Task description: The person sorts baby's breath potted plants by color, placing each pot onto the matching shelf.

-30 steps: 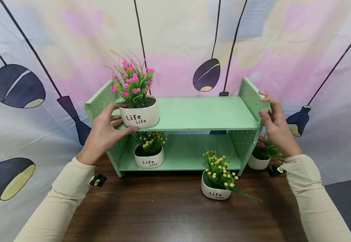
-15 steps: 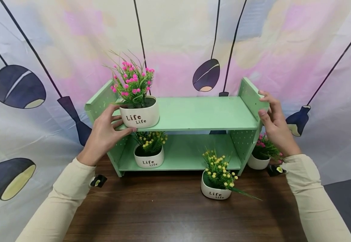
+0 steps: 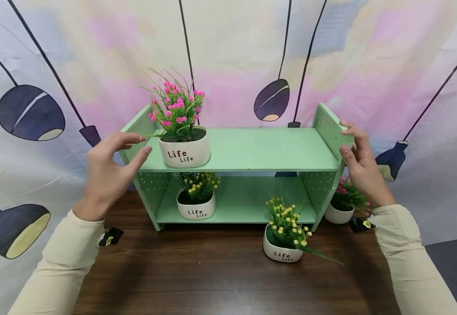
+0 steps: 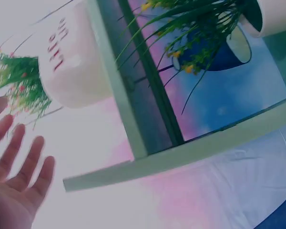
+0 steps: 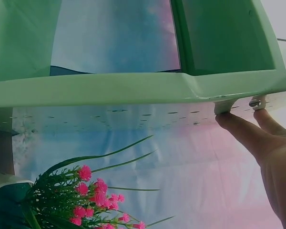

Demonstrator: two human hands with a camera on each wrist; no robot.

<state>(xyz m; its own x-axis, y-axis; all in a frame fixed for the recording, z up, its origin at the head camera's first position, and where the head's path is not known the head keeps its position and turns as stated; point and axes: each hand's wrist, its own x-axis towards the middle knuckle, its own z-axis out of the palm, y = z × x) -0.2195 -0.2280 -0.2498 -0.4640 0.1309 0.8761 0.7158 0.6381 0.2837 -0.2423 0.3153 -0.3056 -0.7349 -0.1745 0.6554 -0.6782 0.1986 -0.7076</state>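
Note:
A white pot of pink flowers (image 3: 185, 151), marked "Life", stands upright at the left of the top board of a green two-tier shelf (image 3: 252, 151). Left of that pot, my left hand (image 3: 108, 173) is spread, with thumb and fingers apart and nothing between them. The left wrist view shows the left hand (image 4: 19, 176) separated from the pot (image 4: 74, 62). My right hand (image 3: 364, 168) touches the shelf's right side panel near its upper front edge. Fairly straight fingers (image 5: 245, 133) meet the panel's outer face in the right wrist view.
A pot of yellow flowers (image 3: 196, 208) stands on the lower board at left. Another yellow-flowered pot (image 3: 282, 249) sits on the brown table (image 3: 197, 284) before the shelf. Behind the right panel is a second pink-flowered pot (image 3: 338, 214). A printed curtain (image 3: 228, 57) hangs behind.
My left hand has let go of the pink-flowered pot and drawn away to the left. The pot stays on the top board. My right hand keeps its place at the side panel.

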